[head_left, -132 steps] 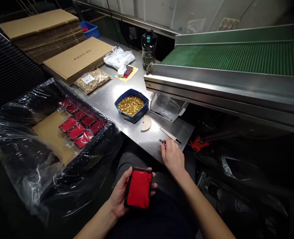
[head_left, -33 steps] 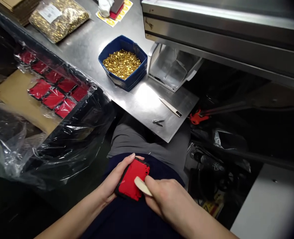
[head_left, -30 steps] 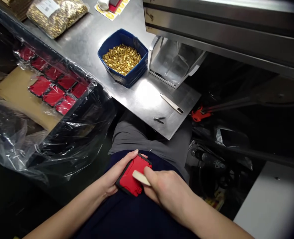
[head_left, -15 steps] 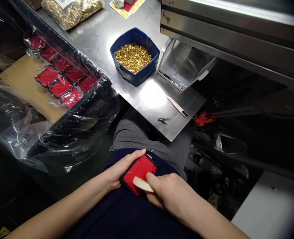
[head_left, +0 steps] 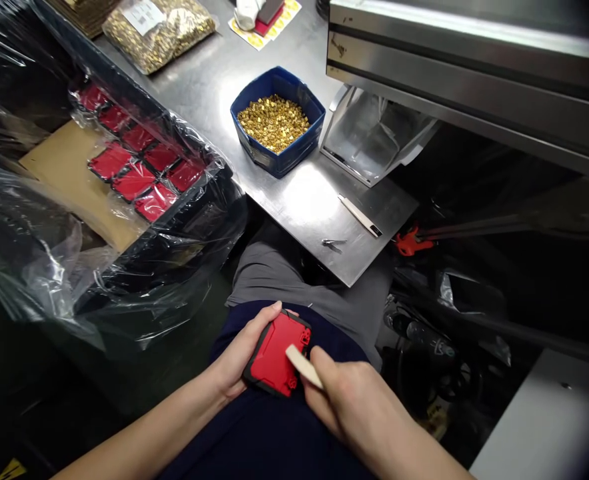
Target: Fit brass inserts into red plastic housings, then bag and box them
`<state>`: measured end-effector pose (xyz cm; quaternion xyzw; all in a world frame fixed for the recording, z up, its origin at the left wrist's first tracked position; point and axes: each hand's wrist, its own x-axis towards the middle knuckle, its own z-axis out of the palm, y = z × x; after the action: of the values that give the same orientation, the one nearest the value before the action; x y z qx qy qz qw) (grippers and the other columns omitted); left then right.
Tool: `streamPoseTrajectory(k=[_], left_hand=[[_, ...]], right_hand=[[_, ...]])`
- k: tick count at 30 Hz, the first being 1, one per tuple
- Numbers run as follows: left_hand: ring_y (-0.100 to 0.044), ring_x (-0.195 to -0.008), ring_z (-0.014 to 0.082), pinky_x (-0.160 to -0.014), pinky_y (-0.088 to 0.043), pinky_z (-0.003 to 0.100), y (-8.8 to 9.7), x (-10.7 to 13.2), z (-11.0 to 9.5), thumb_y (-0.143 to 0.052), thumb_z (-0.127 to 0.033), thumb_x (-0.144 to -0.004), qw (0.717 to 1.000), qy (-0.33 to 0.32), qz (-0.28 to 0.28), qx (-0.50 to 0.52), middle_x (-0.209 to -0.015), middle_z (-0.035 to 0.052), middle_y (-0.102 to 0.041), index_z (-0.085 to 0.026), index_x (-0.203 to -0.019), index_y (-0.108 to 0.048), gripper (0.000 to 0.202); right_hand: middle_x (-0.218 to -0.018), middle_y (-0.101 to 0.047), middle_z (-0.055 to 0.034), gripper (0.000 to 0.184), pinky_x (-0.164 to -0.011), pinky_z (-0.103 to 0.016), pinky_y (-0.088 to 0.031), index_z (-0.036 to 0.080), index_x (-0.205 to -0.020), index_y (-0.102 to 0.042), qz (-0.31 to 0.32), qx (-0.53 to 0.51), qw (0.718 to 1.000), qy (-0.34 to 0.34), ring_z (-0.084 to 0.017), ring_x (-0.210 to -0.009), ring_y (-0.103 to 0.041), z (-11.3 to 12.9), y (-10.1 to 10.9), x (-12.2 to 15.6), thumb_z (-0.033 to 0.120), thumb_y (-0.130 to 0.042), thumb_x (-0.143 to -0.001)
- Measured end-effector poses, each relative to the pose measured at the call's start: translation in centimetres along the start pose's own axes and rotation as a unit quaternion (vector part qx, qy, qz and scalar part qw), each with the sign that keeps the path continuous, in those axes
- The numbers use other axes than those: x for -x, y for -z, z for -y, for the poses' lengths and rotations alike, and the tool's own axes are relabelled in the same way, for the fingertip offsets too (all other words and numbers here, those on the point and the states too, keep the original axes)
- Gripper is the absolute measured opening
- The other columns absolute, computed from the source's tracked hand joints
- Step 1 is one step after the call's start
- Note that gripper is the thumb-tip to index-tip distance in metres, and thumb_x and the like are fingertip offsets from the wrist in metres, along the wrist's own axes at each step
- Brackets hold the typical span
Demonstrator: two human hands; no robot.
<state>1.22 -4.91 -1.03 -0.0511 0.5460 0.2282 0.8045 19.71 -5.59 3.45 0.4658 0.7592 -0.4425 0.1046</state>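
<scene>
1. The left hand (head_left: 247, 347) grasps a red-and-black rectangular case (head_left: 277, 353), thumb along its edge. The case is held above the person's lap, red face up and slightly tilted.
2. The right hand (head_left: 349, 393) pinches a flat, pale beige piece with a curved edge (head_left: 303, 366) between thumb and fingers. The piece lies over the case's red face; whether they touch, I cannot tell.
3. Beyond the lap is a shiny steel tabletop (head_left: 294, 207). Near its closest corner lies a small metal clipper-like tool (head_left: 333, 244), with a slim white tool with a dark end (head_left: 359, 215) beyond it.
4. Farther back, an angular blue plastic bin (head_left: 257, 153) holds small gold-coloured pieces (head_left: 274, 125), just beside a clear-bottomed tray with a pale frame (head_left: 374, 140).
5. To the left, more red-and-black cases (head_left: 134, 180) lie in a dark box draped with clear plastic sheeting (head_left: 54, 247).
6. At the far left of the tabletop rests a clear bag of gold-coloured pieces (head_left: 174, 33).
</scene>
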Motion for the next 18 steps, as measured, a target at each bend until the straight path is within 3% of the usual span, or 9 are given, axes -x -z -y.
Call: streamPoseTrajectory(k=[2,7,13,15,18], left_hand=[[-0.07,-0.077,0.0197,-0.071,-0.055,0.026,0.0,0.1,0.1,-0.063,-0.057,-0.091,1.0,-0.014,0.0,-0.007,-0.091,0.0087,-0.076,-0.016,-0.111,-0.071,0.047],[-0.069,-0.07,0.0191,-0.063,-0.054,0.026,-0.2,0.3,0.2,-0.064,-0.059,-0.089,0.999,-0.022,-0.022,-0.011,-0.089,0.0079,-0.076,-0.016,-0.113,-0.071,0.049],[-0.071,-0.072,0.0208,-0.066,-0.057,0.028,-0.2,0.3,0.2,-0.064,-0.058,-0.089,0.999,-0.024,-0.03,0.002,-0.092,0.0087,-0.077,-0.016,-0.113,-0.07,0.049],[-0.07,-0.07,0.0201,-0.064,-0.056,0.028,-0.2,0.2,0.2,-0.064,-0.056,-0.09,0.999,-0.013,-0.025,0.014,-0.091,0.0086,-0.077,-0.016,-0.112,-0.071,0.046],[-0.071,-0.074,0.0198,-0.069,-0.057,0.027,-0.3,-0.1,0.0,-0.062,-0.052,-0.093,1.0,-0.001,-0.013,0.028,-0.093,0.0098,-0.077,-0.015,-0.109,-0.071,0.041]], right_hand=[[-0.069,-0.07,0.0029,0.005,-0.049,-0.027,-0.026,0.023,-0.094,-0.049,0.003,-0.004,1.0,0.023,-0.017,-0.054,-0.067,0.3,0.0,-0.1,0.021,-0.053,-0.096],[-0.067,-0.071,0.0012,0.004,-0.048,-0.029,-0.025,0.022,-0.101,-0.051,-0.048,0.01,0.998,-0.034,-0.019,-0.053,-0.069,0.5,-0.8,0.2,0.025,-0.049,-0.1],[-0.067,-0.072,0.0011,0.008,-0.048,-0.029,-0.023,0.022,-0.105,-0.051,-0.058,0.005,0.998,-0.037,-0.019,-0.052,-0.069,0.5,-0.8,0.2,0.028,-0.048,-0.101],[-0.063,-0.069,0.0027,0.007,-0.048,-0.028,-0.023,0.023,-0.103,-0.05,-0.046,-0.016,0.997,-0.052,-0.018,-0.05,-0.066,0.3,-0.4,0.2,0.029,-0.047,-0.102],[-0.062,-0.065,0.0048,0.007,-0.048,-0.027,-0.023,0.024,-0.094,-0.048,0.001,-0.051,0.998,-0.024,-0.015,-0.049,-0.063,-0.2,0.1,0.4,0.027,-0.05,-0.1]])
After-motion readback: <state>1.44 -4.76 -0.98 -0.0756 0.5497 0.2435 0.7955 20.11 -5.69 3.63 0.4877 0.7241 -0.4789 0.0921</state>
